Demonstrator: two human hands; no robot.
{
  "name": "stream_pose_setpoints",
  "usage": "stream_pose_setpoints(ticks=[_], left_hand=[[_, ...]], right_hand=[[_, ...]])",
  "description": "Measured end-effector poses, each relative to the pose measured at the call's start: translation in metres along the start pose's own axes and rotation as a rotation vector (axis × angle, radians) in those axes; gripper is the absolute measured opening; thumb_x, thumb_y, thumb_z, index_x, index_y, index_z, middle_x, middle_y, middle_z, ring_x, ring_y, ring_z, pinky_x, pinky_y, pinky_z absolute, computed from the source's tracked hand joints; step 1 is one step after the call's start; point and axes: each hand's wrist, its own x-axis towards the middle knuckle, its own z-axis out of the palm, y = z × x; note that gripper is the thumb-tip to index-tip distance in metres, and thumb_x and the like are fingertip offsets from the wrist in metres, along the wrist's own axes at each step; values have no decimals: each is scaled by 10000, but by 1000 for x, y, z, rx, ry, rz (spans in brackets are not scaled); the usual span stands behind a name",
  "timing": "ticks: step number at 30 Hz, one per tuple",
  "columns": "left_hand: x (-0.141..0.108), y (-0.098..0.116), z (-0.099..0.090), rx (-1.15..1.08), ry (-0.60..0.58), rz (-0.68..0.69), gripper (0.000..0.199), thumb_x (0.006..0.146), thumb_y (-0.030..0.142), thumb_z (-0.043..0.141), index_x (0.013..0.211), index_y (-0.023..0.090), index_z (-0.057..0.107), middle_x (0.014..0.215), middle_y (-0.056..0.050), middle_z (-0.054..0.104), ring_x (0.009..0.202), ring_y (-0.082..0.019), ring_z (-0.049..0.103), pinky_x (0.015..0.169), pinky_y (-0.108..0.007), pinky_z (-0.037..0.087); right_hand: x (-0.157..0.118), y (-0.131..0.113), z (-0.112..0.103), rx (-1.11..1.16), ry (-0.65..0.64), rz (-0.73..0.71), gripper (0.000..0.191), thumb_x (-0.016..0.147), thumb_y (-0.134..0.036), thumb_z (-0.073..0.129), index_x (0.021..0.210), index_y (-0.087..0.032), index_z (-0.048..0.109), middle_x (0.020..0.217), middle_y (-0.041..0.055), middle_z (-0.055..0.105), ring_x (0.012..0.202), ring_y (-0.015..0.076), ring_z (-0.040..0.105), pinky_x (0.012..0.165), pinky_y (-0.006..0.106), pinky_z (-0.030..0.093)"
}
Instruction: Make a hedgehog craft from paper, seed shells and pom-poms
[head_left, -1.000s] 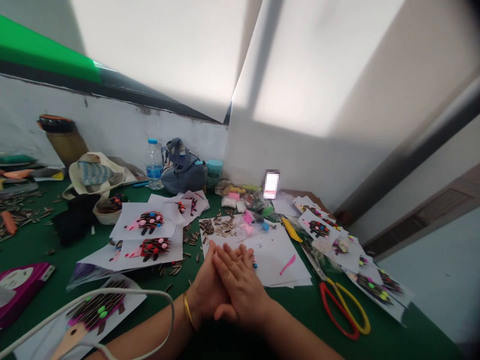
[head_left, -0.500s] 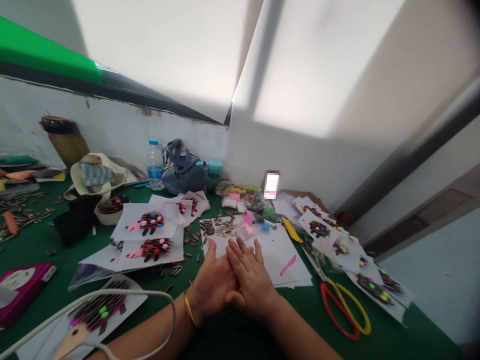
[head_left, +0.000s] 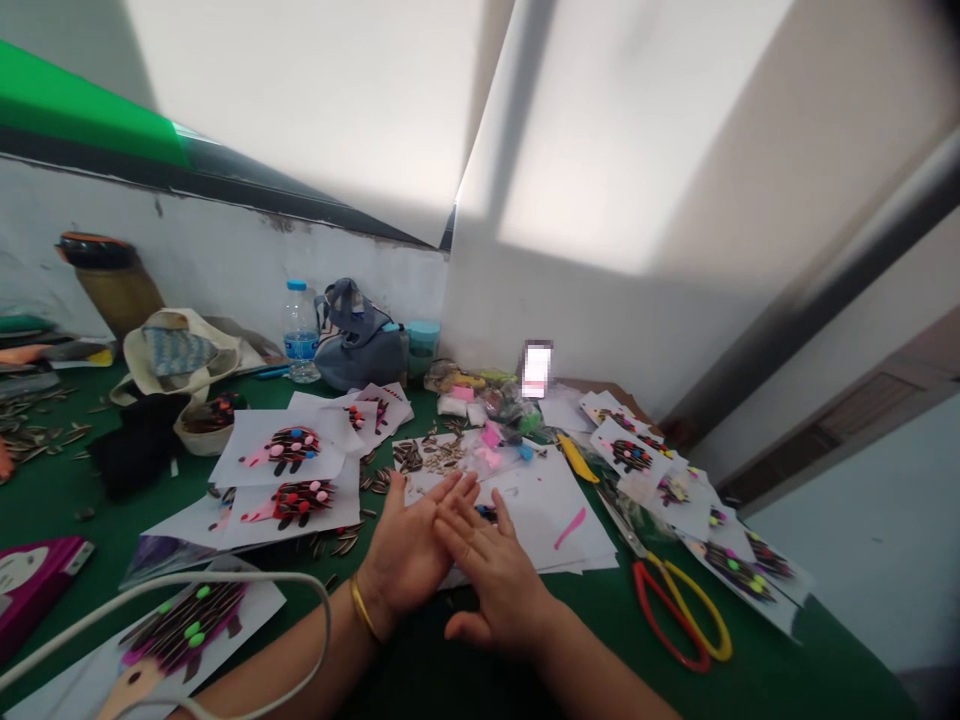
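My left hand (head_left: 407,555) is palm up with its fingers stretched out and a gold bangle (head_left: 366,608) at the wrist. Across its fingers lies my right hand (head_left: 495,575), palm down, fingers extended and thumb apart. The two hands touch, and no held thing shows in either. Beneath and beyond them are white sheets (head_left: 547,500) with a pink strip (head_left: 570,528). Sunflower seeds (head_left: 420,455) lie on the far left part of the paper, near pink pom-poms (head_left: 490,436). A small dark and blue patch on the paper is partly hidden behind my right fingers.
Cards with seed hedgehogs (head_left: 296,452) lie left, and more cards (head_left: 634,455) right. Red-and-yellow scissors (head_left: 679,615) and a yellow cutter (head_left: 577,458) are right of the sheets. A white cable (head_left: 187,578) loops over my left forearm. A water bottle (head_left: 301,335) stands behind.
My right hand has slid slightly across my left, and its thumb now stands further from the left palm. The view has shifted a little to the right.
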Motion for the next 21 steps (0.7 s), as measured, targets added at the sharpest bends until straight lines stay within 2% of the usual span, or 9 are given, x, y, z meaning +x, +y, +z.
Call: stream_pose_setpoints(ticks=[3,5,7,9,11,14,16,18,21], left_hand=[[0,-2,-1,17,85,-15,881,828,725,328,1444,95,300,1430,-180,446,1346,-269,385,1130,-387,263],[0,-7,-2,3,59,-70,863,840,696,360,1451,93,283,1432,-190,440,1345,-284,387,1127,-413,272],[0,-8,-2,-18,-18,-111,922,814,728,362,1461,81,255,1431,-208,434,1350,-316,372,1133,-459,248],[1,-4,-2,-18,-48,-73,941,806,739,357,1468,80,238,1431,-210,435,1355,-315,364,1146,-463,217],[2,1,-2,-10,8,-1,956,793,762,337,1468,91,240,1427,-193,447,1356,-291,368,1156,-438,202],[3,0,-2,10,85,11,913,812,742,335,1468,114,246,1431,-176,450,1346,-260,390,1149,-396,232],[3,-3,-1,27,110,-41,881,825,719,352,1464,119,259,1434,-183,443,1335,-272,406,1142,-419,244],[2,-4,1,24,89,-91,930,799,760,320,1461,109,262,1441,-204,423,1337,-309,395,1141,-480,224],[2,2,3,19,77,-6,935,795,774,289,1463,121,255,1439,-185,435,1340,-279,396,1162,-445,185]], right_hand=[[1,-7,4,14,-3,-78,951,799,-807,250,1481,-144,231,1489,111,353,1414,288,220,1163,541,14],[1,-6,6,3,11,-22,962,804,-801,234,1485,-122,209,1503,126,318,1419,294,199,1158,553,11],[1,-1,5,-6,13,54,934,831,-775,217,1482,-105,210,1508,141,300,1421,306,186,1142,586,-19],[0,2,2,-2,4,71,897,851,-753,230,1476,-109,229,1501,138,317,1421,301,192,1139,591,-28],[0,1,0,15,-6,9,884,846,-756,253,1471,-130,250,1493,115,344,1418,278,213,1154,560,-15],[2,-5,1,24,-15,-73,921,817,-784,267,1475,-140,246,1504,94,324,1421,256,207,1175,497,7],[3,-5,4,5,7,-28,934,815,-785,261,1479,-129,230,1512,100,302,1426,266,186,1171,505,-14],[3,-1,6,-18,32,36,931,822,-779,257,1478,-118,227,1510,114,304,1425,280,184,1158,534,-37],[0,2,5,-34,28,22,901,835,-764,273,1470,-125,249,1486,127,352,1416,281,218,1149,560,-25]])
